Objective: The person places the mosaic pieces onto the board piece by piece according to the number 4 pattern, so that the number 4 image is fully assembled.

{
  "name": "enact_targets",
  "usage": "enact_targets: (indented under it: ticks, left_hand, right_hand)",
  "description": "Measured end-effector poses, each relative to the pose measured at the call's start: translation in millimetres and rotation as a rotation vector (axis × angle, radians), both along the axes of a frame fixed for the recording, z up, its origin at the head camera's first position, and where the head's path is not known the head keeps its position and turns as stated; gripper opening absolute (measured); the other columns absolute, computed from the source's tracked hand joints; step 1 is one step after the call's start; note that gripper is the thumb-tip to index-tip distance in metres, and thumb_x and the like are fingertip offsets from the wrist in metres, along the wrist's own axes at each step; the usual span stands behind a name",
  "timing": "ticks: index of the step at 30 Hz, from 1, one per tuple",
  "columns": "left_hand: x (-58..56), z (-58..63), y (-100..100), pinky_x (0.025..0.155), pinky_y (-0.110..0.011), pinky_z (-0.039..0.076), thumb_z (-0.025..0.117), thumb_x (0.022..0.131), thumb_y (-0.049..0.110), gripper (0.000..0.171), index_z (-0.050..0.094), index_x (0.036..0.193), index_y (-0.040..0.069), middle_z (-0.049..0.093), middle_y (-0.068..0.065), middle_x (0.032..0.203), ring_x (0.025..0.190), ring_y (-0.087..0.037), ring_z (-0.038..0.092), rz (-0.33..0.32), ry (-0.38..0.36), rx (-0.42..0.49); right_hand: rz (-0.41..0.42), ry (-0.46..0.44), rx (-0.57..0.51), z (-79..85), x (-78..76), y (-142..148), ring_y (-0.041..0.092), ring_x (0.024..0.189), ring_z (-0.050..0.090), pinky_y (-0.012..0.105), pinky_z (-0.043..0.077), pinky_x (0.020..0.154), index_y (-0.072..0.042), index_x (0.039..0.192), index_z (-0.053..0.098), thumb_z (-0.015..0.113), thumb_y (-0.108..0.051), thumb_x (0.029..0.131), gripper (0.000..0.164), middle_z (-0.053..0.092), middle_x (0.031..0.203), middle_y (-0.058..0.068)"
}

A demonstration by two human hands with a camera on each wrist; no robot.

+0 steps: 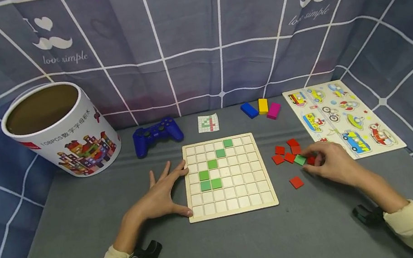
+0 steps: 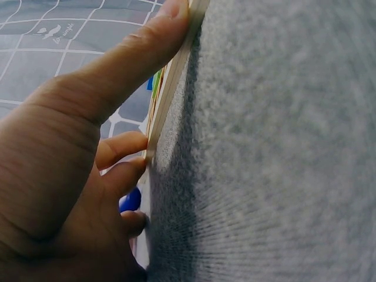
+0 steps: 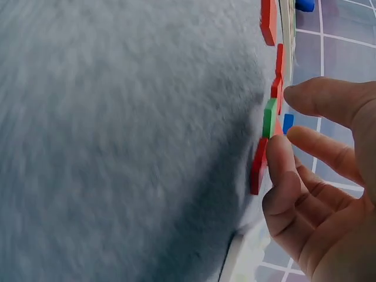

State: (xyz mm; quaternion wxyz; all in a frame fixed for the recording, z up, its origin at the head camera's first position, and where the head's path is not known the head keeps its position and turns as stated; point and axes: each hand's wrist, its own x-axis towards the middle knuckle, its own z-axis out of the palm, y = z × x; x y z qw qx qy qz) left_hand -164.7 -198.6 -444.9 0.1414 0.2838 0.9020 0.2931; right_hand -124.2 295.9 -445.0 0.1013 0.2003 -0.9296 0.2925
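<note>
A wooden grid board (image 1: 242, 191) lies flat, with several green squares (image 1: 212, 164) set in its cells. My left hand (image 1: 163, 194) rests at its left edge, thumb at the lower corner and fingers spread higher up; the left wrist view shows the thumb (image 2: 135, 59) along the board's side. Right of the board lie several loose red tiles (image 1: 296, 182) and one green tile (image 1: 300, 160). Over these is my right hand (image 1: 333, 163), its thumb and fingers bent and apart, fingertips right at the green tile (image 3: 269, 117) and a red tile (image 3: 258, 166).
Behind the board are a blue game controller (image 1: 157, 134), a small pattern card (image 1: 208, 123) and blue, yellow and pink blocks (image 1: 263, 106). A large white bucket (image 1: 79, 137) stands back left. At the right lies a picture puzzle board (image 1: 328, 103). Grid-patterned curtains (image 1: 188, 26) enclose the table.
</note>
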Motion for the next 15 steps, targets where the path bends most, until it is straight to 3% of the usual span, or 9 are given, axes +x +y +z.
enact_targets:
  ticks: [9,15]
  left_hand:
    - [0.2,0.8,-2,0.105,-0.072,-0.018,0.092,0.06,0.055,0.115,0.037,0.155,0.019,0.012,0.001,0.167,0.151,-0.038,-0.004,-0.001,0.009,0.007]
    - [1.1,1.8,-1,0.104,-0.072,-0.018,0.091,0.061,0.056,0.115,0.037,0.155,0.019,0.012,0.0,0.167,0.151,-0.038,-0.005,-0.004,-0.006,0.004]
  right_hand:
    - [-0.101,0.033,-0.012,-10.2,-2.8,-5,0.004,0.056,0.049,0.024,0.041,0.051,-0.007,0.099,0.075,0.09,-0.005,0.068,0.034,0.069,0.083,0.001]
    - [-0.086,-0.002,-0.067,-11.9,-6.7,-5,0.006,0.053,0.05,0.021,0.04,0.05,-0.006,0.097,0.075,0.088,0.0,0.069,0.031,0.069,0.08,0.002]
